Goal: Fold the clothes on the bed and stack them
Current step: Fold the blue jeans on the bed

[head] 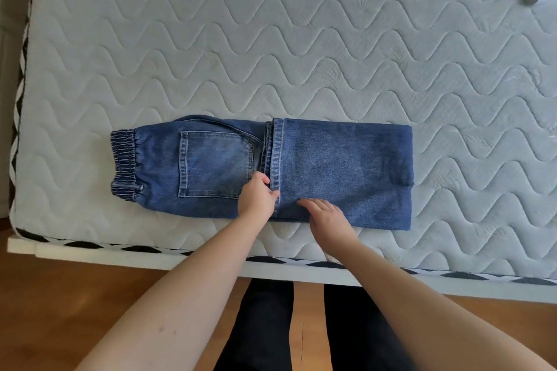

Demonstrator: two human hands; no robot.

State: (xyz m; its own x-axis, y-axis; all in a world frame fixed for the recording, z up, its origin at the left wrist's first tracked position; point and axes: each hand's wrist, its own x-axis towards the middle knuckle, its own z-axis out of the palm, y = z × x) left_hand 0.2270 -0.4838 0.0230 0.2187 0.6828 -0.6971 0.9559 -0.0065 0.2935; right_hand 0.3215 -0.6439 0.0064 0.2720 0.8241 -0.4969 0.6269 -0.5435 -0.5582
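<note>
Jeans [262,165] lie near the front edge of the bed [301,39], long axis left–right, waistband left, hems folded back to mid-length. Left hand [257,197] fingers pinched on the hem edge; right hand [327,215] flat, fingers spread, just beside. Next fold likely runs along that axis, the left hand nearer the hem.

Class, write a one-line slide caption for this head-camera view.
Left hand grips the hems of half-folded jeans on a mattress; right hand presses flat.

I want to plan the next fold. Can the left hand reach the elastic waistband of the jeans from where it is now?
Probably yes. The left hand rests at the leg hems on the jeans, and the elastic waistband lies to its left on the mattress with only flat denim between. Nothing blocks the way.
</note>
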